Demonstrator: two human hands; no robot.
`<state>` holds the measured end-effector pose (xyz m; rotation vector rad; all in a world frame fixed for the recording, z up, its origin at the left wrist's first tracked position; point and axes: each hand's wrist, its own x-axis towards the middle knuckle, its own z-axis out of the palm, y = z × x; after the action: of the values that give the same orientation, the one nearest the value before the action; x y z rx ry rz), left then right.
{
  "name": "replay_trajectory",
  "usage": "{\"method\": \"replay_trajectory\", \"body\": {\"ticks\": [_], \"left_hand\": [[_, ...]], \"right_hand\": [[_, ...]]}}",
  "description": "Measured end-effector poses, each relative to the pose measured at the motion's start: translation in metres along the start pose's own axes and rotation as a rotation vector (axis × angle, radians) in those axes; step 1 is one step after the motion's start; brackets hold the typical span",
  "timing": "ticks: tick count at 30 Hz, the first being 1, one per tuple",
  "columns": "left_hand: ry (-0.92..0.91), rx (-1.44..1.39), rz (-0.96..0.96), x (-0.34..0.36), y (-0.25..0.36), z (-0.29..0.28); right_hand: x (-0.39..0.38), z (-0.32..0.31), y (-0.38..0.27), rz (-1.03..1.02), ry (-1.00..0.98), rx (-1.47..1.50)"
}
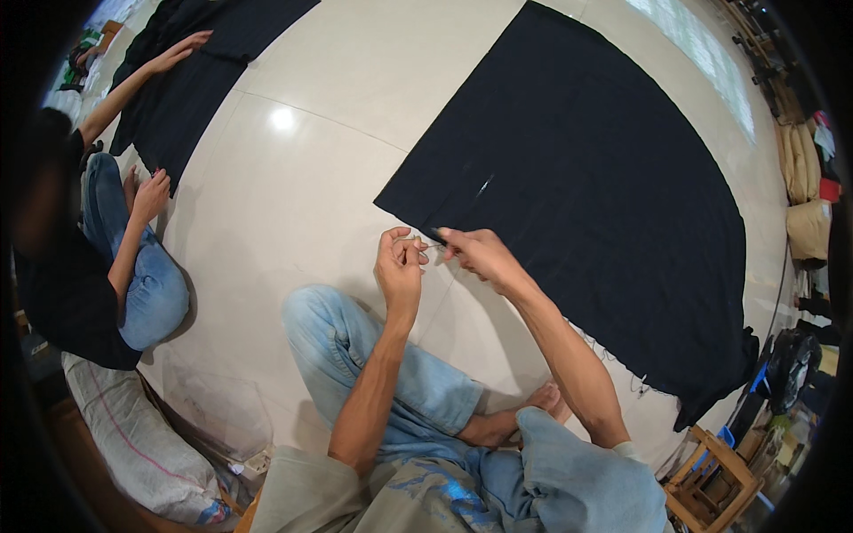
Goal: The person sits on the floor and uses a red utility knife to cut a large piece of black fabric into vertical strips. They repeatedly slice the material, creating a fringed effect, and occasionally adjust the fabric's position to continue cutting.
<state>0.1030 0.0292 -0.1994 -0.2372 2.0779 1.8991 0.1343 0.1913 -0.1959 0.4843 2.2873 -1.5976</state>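
Both my hands meet just off the near edge of a large black cloth [586, 169] spread on the floor. My right hand [480, 256] is closed around a small dark-handled tool [437, 235]; its kind is too small to tell. A thin dark line runs from it toward my left hand [400, 265]. The thumb and fingers of that hand are pinched together, and what they hold, if anything, is too fine to make out. On the cloth ahead of my hands shows a short, thin, pale streak [485, 185].
At left, a seated person [133, 258] handles another black cloth [200, 80]. Behind that person lies a stuffed pale sack [142, 444]. A wooden stool [711, 484] stands at the lower right, near black bags [791, 369]. Loose threads [641, 387] hang from the cloth's near edge.
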Motion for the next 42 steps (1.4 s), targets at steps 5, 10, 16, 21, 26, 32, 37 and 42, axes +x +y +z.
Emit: {"method": "replay_trajectory", "body": {"ticks": [5, 10, 16, 21, 26, 32, 37, 42], "left_hand": [[-0.072, -0.124, 0.009, 0.0, -0.009, 0.006], [0.015, 0.489, 0.315, -0.005, -0.005, 0.022], [-0.014, 0.756, 0.402, -0.013, -0.007, 0.027], [-0.159, 0.718, 0.119, -0.006, 0.001, 0.022], [-0.084, 0.545, 0.304, -0.009, -0.008, 0.01], [-0.119, 0.54, 0.371, -0.011, -0.014, 0.001], [-0.136, 0.549, 0.416, -0.011, -0.013, -0.004], [-0.129, 0.552, 0.432, -0.011, -0.018, -0.003]], "right_hand": [[-0.059, -0.043, -0.001, 0.259, 0.098, 0.358], [-0.093, -0.046, 0.015, 0.36, 0.18, 0.608], [-0.1, -0.03, 0.014, 0.352, 0.153, 0.694], [-0.089, -0.023, 0.015, 0.331, 0.103, 0.638], [-0.062, -0.019, 0.013, 0.296, 0.03, 0.454], [-0.036, -0.013, 0.011, 0.276, -0.041, 0.251], [-0.028, -0.001, 0.015, 0.26, -0.072, 0.198], [-0.026, 0.001, 0.012, 0.231, -0.097, 0.163]]}}
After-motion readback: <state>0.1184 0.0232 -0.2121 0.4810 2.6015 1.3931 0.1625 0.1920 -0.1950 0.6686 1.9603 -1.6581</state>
